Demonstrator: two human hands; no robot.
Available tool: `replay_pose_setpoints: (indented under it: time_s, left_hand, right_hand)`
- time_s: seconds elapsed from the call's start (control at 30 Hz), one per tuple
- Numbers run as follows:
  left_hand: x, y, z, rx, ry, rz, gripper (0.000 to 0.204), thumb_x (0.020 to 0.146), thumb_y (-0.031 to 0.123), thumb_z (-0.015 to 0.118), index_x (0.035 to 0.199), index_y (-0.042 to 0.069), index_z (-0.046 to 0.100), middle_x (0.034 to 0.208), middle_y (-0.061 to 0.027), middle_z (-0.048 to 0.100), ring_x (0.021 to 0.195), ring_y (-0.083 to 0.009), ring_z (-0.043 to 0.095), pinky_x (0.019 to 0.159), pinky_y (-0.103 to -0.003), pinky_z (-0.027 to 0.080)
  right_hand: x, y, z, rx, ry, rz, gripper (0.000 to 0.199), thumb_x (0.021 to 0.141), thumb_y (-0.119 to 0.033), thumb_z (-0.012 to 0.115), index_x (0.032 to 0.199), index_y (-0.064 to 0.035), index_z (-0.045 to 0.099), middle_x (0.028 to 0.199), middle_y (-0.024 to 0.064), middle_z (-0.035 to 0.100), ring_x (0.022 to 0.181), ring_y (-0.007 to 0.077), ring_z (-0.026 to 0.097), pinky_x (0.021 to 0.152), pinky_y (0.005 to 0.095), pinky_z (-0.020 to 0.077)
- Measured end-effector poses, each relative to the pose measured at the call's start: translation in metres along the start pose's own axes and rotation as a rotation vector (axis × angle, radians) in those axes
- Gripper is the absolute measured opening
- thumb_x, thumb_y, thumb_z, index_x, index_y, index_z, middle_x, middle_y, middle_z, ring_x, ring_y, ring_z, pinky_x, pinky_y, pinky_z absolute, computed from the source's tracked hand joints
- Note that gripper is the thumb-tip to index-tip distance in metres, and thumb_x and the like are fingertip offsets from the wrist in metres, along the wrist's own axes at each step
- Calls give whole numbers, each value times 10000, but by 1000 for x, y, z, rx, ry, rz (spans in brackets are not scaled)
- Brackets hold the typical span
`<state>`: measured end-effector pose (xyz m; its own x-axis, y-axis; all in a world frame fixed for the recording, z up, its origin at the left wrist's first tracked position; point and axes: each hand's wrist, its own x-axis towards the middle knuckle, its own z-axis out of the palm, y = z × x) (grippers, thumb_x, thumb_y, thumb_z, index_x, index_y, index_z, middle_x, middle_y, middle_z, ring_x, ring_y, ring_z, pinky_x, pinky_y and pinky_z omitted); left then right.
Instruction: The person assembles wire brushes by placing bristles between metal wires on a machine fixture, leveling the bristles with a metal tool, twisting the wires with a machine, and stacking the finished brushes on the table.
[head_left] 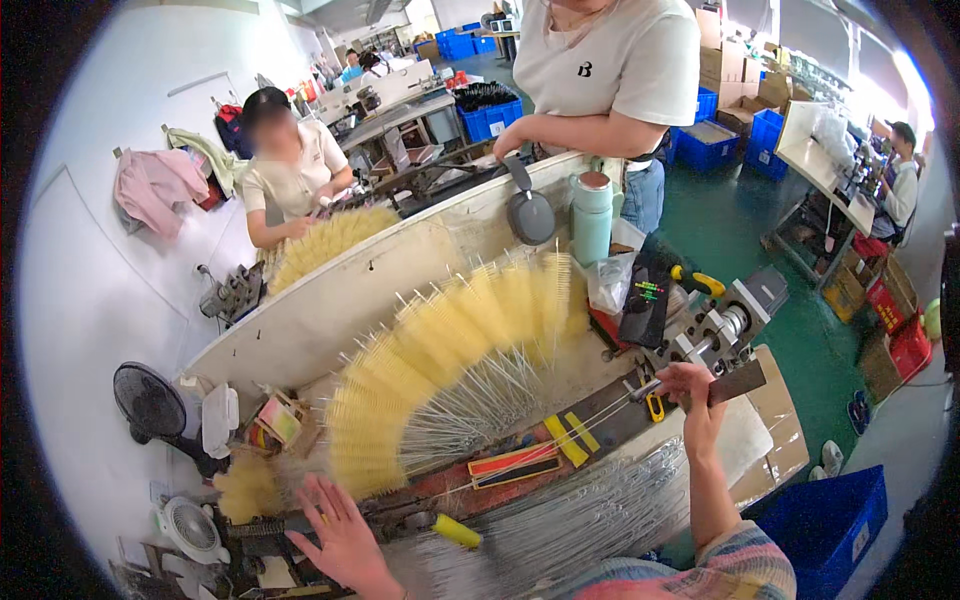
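At about 7 o'clock the left hand [340, 535] lies spread, fingers wide and holding nothing, just over the dark clamp end of the machine bed [420, 505] on the desk [770, 420]. At about 3 o'clock the right hand [692, 392] has its grip closed around a dark flat handle [738, 381] beside the grey motor unit [725, 325]; a thin wire [560, 440] runs taut along the bed between the two hands.

The finished work is easy to read: a big fan of yellow bristle brushes [450, 350] on twisted wire stems arcs from 8 o'clock up to 1 o'clock behind the bed (a good many of them, by the look of it). A heap of bare wires [590, 515] lies at 5 o'clock, still without bristles, so I judge the run well under way but far from finished, with one wire in the machine now.

A yellow-capped tool [456, 530] lies at 6 o'clock. Across the partition, a seated person [290, 170] handles a second yellow brush fan [325, 240], and a standing person [610, 70] leans at 12 o'clock near a mint-green flask [592, 215].
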<state>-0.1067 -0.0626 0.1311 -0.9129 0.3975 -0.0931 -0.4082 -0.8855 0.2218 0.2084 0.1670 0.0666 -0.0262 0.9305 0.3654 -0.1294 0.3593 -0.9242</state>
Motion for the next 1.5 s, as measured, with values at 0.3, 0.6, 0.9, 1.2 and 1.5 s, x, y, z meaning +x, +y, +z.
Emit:
replay_pose_setpoints:
  time_s: [0.3, 0.6, 0.9, 1.2, 1.5]
  left_hand:
    - [4, -16, -2, -117, -15, -91, 625, 899, 425, 450, 1365, 50, 268, 1428, -144, 232, 1307, -248, 248, 1097, -367, 183]
    - [-6, 31, -36, -24, 94, 7, 534, 890, 418, 482, 1230, 8, 442, 1055, -117, 541, 958, -213, 521, 792, -314, 440]
    - [-31, -33, 4, -359, -158, -480, 571, 898, 481, 403, 1225, 16, 460, 921, -82, 517, 788, -176, 470, 712, -281, 422]
    - [-41, -21, -32, -225, -133, -512, 571, 896, 495, 393, 1210, 27, 481, 823, -57, 496, 716, -153, 441, 635, -257, 410]
    - [-69, -67, -11, -143, -188, -894, 473, 915, 444, 386, 1087, 31, 536, 700, -22, 412, 653, -131, 390, 593, -242, 348]
  right_hand:
    - [-18, -7, 33, -1, 75, -55, 402, 960, -343, 346, 946, 8, 540, 847, 123, 637, 671, 161, 591, 608, 261, 417]
    - [-40, 9, 20, -122, 42, 48, 390, 955, -336, 365, 893, -1, 554, 749, 93, 614, 597, 145, 561, 553, 251, 395]
    - [-50, -18, 55, 146, 103, 99, 434, 949, -392, 348, 877, -12, 545, 699, 107, 604, 549, 148, 547, 531, 248, 388]
    - [-69, -16, 74, 170, -37, 152, 404, 956, -368, 343, 853, -22, 525, 624, 93, 564, 505, 142, 517, 494, 240, 385]
    - [-112, -36, 125, 390, -339, 343, 404, 969, -302, 317, 828, 11, 530, 665, 100, 578, 569, 161, 541, 548, 279, 448]
